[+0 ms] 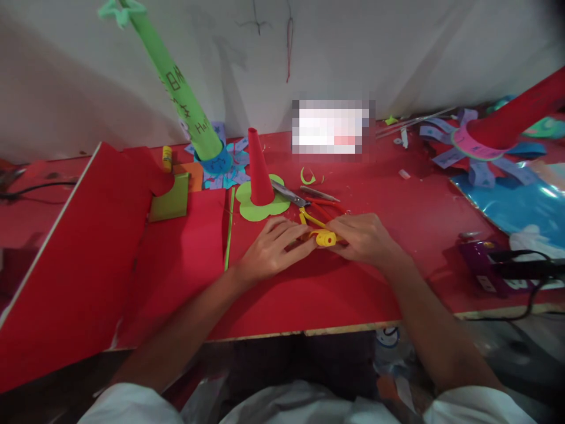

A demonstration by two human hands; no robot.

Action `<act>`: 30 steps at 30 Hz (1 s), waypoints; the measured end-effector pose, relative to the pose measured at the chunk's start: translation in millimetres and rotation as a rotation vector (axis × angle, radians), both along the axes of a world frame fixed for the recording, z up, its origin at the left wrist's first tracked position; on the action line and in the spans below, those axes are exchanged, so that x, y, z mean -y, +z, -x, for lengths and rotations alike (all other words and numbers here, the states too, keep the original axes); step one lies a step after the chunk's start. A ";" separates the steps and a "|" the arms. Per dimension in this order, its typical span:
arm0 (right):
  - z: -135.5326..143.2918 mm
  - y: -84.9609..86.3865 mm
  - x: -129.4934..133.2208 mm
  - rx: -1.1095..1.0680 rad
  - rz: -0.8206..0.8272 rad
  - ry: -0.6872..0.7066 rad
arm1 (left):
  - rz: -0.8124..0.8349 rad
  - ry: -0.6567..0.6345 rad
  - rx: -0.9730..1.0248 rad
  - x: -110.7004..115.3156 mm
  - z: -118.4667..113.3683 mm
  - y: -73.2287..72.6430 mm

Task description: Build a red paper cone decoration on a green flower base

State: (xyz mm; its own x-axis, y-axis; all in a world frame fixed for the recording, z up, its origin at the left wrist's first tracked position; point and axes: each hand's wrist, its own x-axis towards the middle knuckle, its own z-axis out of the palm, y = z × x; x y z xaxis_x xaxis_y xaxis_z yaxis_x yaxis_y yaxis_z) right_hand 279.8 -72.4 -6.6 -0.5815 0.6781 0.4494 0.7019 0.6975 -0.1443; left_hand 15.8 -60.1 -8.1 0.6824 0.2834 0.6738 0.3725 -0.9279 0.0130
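Observation:
My left hand [280, 246] and my right hand [362, 238] meet near the table's front, fingers closed around a small yellow plastic cylinder [325, 238]. Its round end with a dark hole faces me; the fingers cover the rest, so its kind is unclear. Just beyond my hands lie scissors [289, 196] with grey blades and red and yellow handles, beside a slim pen-like tool [320, 193]. An upright red paper cone [260, 176] stands on a green flower-shaped paper base [243, 203], and the scissor blades touch that base.
A tall green paper tube [176, 94] leans at back left near a yellow glue stick [167, 159]. Red card [70, 259] and a green paper square [172, 199] lie left. Right are a red paper tube [516, 115], blue sheet [507, 203] and purple box [481, 265] with a cable.

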 end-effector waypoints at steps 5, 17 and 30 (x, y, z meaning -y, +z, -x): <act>0.8 0.1 -1.1 -0.024 0.026 0.001 | -0.060 -0.033 -0.021 -4.8 3.8 1.7; 0.0 -2.8 -2.2 -0.024 0.080 -0.022 | 0.280 0.250 0.090 -29.2 24.2 -12.9; -3.9 -4.6 -3.4 -0.069 0.122 -0.071 | 0.706 0.297 -0.341 -35.6 27.1 -4.3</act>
State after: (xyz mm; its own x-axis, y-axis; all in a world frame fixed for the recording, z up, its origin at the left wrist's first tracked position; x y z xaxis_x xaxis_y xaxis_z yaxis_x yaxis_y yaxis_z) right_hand 283.7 -69.0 -11.2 -0.5004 0.7686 0.3986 0.7344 0.6206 -0.2747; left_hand -11.2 -24.5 -12.4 0.6467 0.7617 0.0408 0.6892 -0.6064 0.3965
